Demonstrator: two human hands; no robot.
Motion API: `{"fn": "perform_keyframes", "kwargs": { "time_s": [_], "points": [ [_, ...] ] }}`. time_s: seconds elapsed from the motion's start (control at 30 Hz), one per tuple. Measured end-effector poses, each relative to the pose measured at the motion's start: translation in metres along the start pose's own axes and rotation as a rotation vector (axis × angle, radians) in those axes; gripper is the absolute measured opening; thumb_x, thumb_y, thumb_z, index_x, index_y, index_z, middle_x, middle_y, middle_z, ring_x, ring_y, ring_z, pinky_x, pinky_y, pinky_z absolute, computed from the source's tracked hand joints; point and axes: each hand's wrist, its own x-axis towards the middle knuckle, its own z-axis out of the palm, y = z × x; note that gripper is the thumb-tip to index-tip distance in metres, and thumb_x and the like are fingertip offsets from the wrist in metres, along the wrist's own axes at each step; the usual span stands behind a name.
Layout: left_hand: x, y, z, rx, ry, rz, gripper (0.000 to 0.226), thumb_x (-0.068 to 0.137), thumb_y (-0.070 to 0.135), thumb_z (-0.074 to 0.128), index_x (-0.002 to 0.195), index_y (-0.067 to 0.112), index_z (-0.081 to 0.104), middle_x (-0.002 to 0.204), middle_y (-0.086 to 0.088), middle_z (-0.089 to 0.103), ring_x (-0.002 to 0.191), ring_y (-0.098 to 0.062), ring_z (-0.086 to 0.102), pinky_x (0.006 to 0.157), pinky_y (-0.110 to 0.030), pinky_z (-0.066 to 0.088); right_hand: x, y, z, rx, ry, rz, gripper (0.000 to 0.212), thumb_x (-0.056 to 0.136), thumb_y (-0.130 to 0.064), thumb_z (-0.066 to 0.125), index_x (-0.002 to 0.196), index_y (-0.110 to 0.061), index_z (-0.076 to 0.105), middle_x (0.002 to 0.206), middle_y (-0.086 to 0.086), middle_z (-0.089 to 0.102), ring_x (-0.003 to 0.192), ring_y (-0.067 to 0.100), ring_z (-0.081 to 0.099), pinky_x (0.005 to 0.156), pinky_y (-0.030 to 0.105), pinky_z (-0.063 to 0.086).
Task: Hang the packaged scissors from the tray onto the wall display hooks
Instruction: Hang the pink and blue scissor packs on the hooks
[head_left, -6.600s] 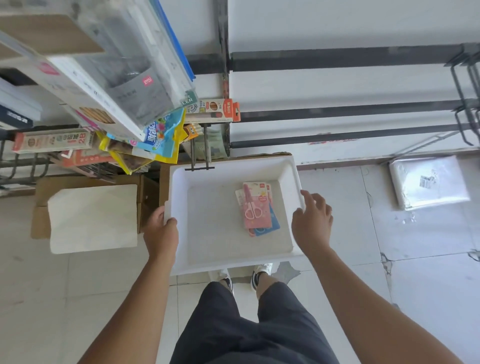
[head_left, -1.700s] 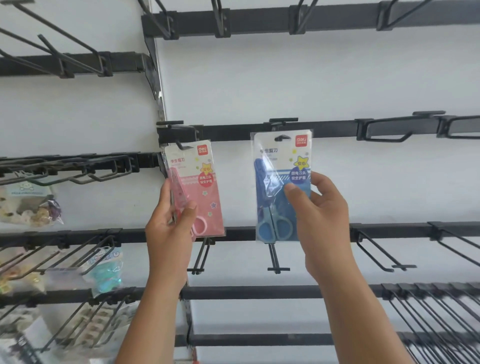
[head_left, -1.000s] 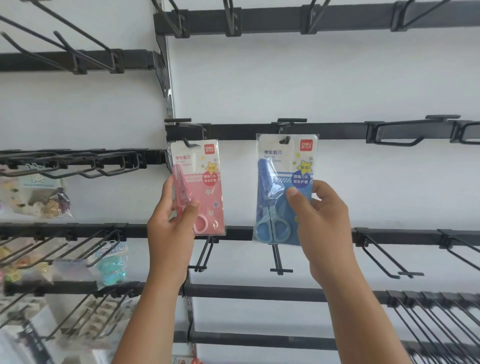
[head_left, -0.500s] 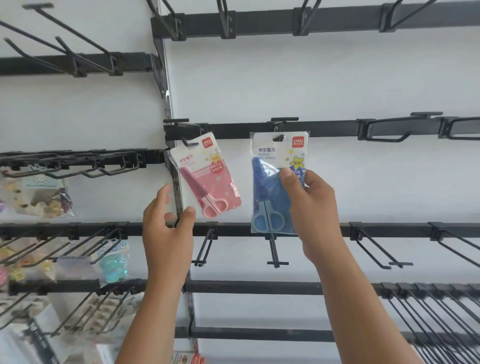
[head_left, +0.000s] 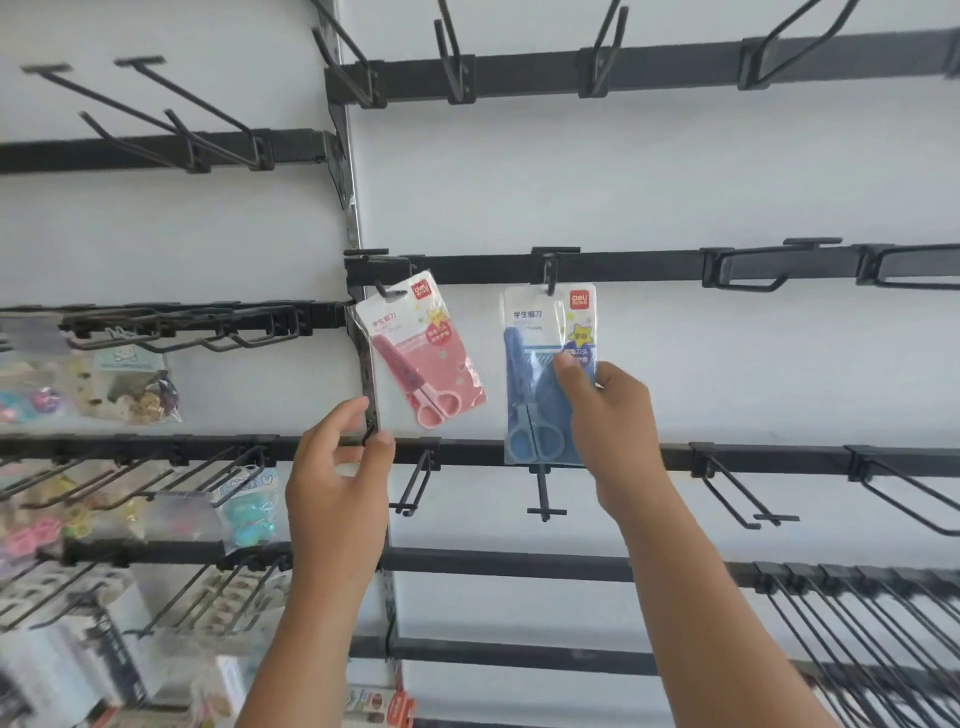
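Note:
A pink pack of scissors (head_left: 423, 353) hangs tilted from a black hook (head_left: 385, 291) at the left end of the middle rail, with nothing holding it. My left hand (head_left: 337, 473) is just below and left of it, fingers apart and empty, by the black upright. A blue pack of scissors (head_left: 540, 374) hangs upright from the neighbouring hook (head_left: 550, 273). My right hand (head_left: 610, 421) grips the blue pack's right side, thumb on the front. The tray is out of view.
Black rails (head_left: 649, 265) with bare hooks run across the white wall above, to the right and below. On the left, hooks carry clear bags of small trinkets (head_left: 124, 384) and other packs (head_left: 244, 512). Boxed goods (head_left: 379, 704) sit at the bottom.
My left hand has let go of the pink pack and dropped a little; the pack has swung to a tilt on its hook. My right hand stays on the blue pack.

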Motion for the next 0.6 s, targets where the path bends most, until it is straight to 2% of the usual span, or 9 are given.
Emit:
{"fn": "perform_keyframes", "kwargs": {
  "time_s": [0.1,0.2,0.27,0.33,0.4,0.47,0.6],
  "points": [
    [-0.009,0.005,-0.002,0.023,-0.004,0.001,0.028,0.094,0.024,0.063,0.119,0.038,0.063,0.121,0.016,0.062,0.1,0.002,0.059,0.075,-0.012,0.04,-0.005,0.003,-0.002,-0.052,-0.037,-0.002,0.029,0.098,-0.038,0.056,0.113,-0.014,0.062,0.099,0.0,0.071,0.076,0.007,0.066,0.047,0.016,0.047],
    [-0.018,0.01,-0.006,0.089,-0.012,0.039,0.027,0.095,0.023,0.061,0.116,0.04,0.061,0.119,0.019,0.062,0.099,0.009,0.056,0.076,-0.011,0.039,-0.017,0.006,-0.01,-0.198,-0.036,-0.069,0.03,0.096,-0.033,0.056,0.125,-0.025,0.05,0.106,-0.009,0.063,0.084,0.002,0.062,0.057,0.023,0.046],
    [-0.025,0.014,-0.007,0.161,-0.015,0.091,0.027,0.095,0.021,0.06,0.116,0.038,0.062,0.116,0.024,0.06,0.1,0.011,0.054,0.079,-0.015,0.041,-0.027,0.012,-0.014,-0.324,-0.001,-0.149,0.032,0.095,-0.031,0.054,0.126,-0.027,0.047,0.111,-0.006,0.063,0.089,0.013,0.063,0.063,0.031,0.05],
    [-0.032,0.016,-0.009,0.26,-0.023,0.156,0.027,0.095,0.019,0.059,0.119,0.031,0.063,0.114,0.026,0.058,0.102,0.003,0.055,0.086,-0.023,0.042,-0.036,0.019,-0.017,-0.52,0.069,-0.234,0.044,0.093,-0.032,0.054,0.134,-0.021,0.042,0.125,0.0,0.059,0.104,0.024,0.059,0.078,0.042,0.053],
    [-0.04,0.016,-0.012,0.407,-0.041,0.235,0.03,0.095,0.019,0.057,0.125,0.023,0.063,0.119,0.02,0.057,0.112,-0.009,0.055,0.091,-0.027,0.04,-0.046,0.021,-0.02,-0.693,0.114,-0.263,0.059,0.093,-0.036,0.054,0.144,-0.015,0.035,0.142,0.004,0.05,0.126,0.029,0.049,0.097,0.05,0.046],
    [-0.05,0.016,-0.014,0.546,-0.054,0.298,0.034,0.095,0.019,0.056,0.129,0.019,0.062,0.129,0.011,0.059,0.12,-0.019,0.054,0.094,-0.032,0.043,-0.058,0.02,-0.024,-0.804,0.103,-0.254,0.064,0.095,-0.039,0.052,0.151,-0.014,0.03,0.157,0.006,0.037,0.143,0.031,0.034,0.112,0.049,0.035],
    [-0.072,0.015,-0.019,0.753,-0.071,0.339,0.039,0.095,0.021,0.058,0.133,0.012,0.061,0.142,-0.007,0.058,0.128,-0.031,0.051,0.103,-0.048,0.043,-0.086,0.025,-0.031,-0.893,0.002,-0.234,0.068,0.097,-0.039,0.049,0.156,-0.017,0.023,0.166,0.005,0.022,0.152,0.031,0.017,0.119,0.046,0.02]
  ]
}}
